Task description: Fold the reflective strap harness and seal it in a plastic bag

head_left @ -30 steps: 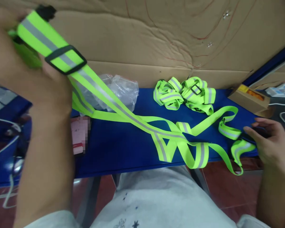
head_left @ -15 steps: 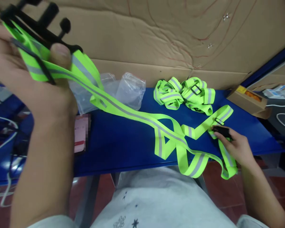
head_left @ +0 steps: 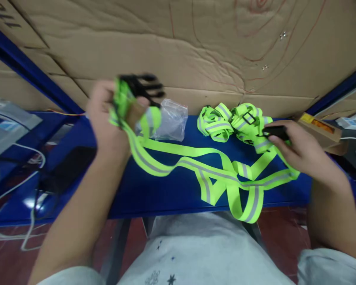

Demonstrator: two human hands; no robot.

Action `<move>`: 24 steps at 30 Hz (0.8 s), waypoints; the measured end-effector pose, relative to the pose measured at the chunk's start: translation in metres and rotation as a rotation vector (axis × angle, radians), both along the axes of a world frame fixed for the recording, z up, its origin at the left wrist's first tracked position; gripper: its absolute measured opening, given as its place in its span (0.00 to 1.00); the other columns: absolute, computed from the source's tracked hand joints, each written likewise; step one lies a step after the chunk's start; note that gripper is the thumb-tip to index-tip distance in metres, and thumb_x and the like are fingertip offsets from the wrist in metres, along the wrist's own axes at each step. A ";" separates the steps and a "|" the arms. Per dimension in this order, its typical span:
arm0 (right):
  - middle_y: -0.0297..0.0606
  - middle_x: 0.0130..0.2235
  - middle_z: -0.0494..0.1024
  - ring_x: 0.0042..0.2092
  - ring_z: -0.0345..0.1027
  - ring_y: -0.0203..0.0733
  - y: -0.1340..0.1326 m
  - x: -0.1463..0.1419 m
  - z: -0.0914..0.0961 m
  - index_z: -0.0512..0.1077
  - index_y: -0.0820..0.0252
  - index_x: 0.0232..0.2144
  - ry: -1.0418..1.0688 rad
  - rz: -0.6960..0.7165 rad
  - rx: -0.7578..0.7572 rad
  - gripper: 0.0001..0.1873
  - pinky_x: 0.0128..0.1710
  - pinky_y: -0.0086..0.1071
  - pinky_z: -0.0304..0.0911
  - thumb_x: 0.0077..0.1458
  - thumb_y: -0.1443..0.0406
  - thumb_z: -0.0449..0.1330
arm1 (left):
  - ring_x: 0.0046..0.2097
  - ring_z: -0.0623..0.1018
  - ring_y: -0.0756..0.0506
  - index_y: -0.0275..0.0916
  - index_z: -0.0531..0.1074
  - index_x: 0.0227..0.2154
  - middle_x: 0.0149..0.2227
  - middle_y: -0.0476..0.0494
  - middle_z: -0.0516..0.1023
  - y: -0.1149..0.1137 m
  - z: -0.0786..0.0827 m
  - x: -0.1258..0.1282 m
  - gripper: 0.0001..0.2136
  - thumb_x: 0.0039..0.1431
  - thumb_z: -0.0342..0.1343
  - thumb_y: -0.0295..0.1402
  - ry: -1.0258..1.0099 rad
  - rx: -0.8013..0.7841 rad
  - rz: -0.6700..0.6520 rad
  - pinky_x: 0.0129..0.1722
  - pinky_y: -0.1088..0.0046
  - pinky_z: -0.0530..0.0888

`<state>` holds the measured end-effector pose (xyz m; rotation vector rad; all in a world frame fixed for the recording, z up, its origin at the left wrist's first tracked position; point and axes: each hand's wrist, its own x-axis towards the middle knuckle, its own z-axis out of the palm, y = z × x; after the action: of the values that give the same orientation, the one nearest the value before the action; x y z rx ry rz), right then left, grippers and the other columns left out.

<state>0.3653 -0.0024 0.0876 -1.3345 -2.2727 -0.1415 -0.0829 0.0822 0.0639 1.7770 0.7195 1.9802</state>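
A long neon-yellow reflective strap [head_left: 213, 168] with a grey stripe runs in loose loops between my hands, partly over the table's front edge. My left hand [head_left: 109, 118], raised above the table, is closed round one bunched end, where a black pronged buckle [head_left: 145, 85] sticks out, blurred by motion. On the other side, my right hand [head_left: 302, 146] pinches a black buckle piece [head_left: 275, 132] at the strap's other end. Just beyond it lie two bundles of similar strap, a left bundle [head_left: 215, 122] and a right bundle [head_left: 247, 120] with a black slider.
A clear plastic bag [head_left: 173, 120] lies behind the strap on the blue table [head_left: 166, 194]. An open cardboard box [head_left: 320, 132] stands at the right. White cables [head_left: 32, 221] and a grey device trail at the left. Cardboard sheeting [head_left: 130, 51] rises behind.
My left hand has moved right and away from the camera with its bunched strap end. My right hand has risen toward the bundles with its buckle piece. The strap between them hangs slacker.
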 end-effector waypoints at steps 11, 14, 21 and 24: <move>0.33 0.51 0.85 0.46 0.83 0.47 0.016 -0.103 -0.030 0.75 0.47 0.55 0.196 0.344 -0.044 0.12 0.48 0.39 0.79 0.72 0.56 0.61 | 0.31 0.74 0.51 0.40 0.75 0.33 0.32 0.50 0.79 -0.050 -0.036 0.071 0.17 0.56 0.74 0.45 0.255 -0.343 -0.238 0.31 0.72 0.68; 0.35 0.51 0.85 0.46 0.83 0.48 0.013 -0.103 -0.040 0.76 0.48 0.56 0.216 0.341 -0.078 0.14 0.47 0.40 0.80 0.72 0.56 0.61 | 0.30 0.72 0.51 0.39 0.75 0.32 0.30 0.50 0.78 -0.051 -0.037 0.074 0.18 0.56 0.74 0.47 0.271 -0.361 -0.266 0.30 0.73 0.66; 0.33 0.55 0.84 0.52 0.82 0.49 0.009 -0.108 -0.041 0.74 0.45 0.61 0.198 0.365 -0.111 0.17 0.52 0.43 0.79 0.73 0.59 0.59 | 0.29 0.71 0.52 0.39 0.77 0.32 0.29 0.52 0.78 -0.050 -0.048 0.074 0.15 0.57 0.73 0.43 0.374 -0.389 -0.340 0.30 0.73 0.66; 0.34 0.55 0.84 0.53 0.82 0.48 0.008 -0.112 -0.036 0.73 0.46 0.63 0.138 0.418 -0.175 0.19 0.53 0.41 0.79 0.73 0.61 0.58 | 0.29 0.72 0.52 0.38 0.78 0.33 0.28 0.52 0.78 -0.052 -0.053 0.078 0.11 0.59 0.72 0.39 0.426 -0.398 -0.387 0.30 0.74 0.67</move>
<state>0.2533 0.0055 0.0516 -0.8871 -2.4280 0.2877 -0.0048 0.0300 0.0112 1.9192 0.7600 1.1317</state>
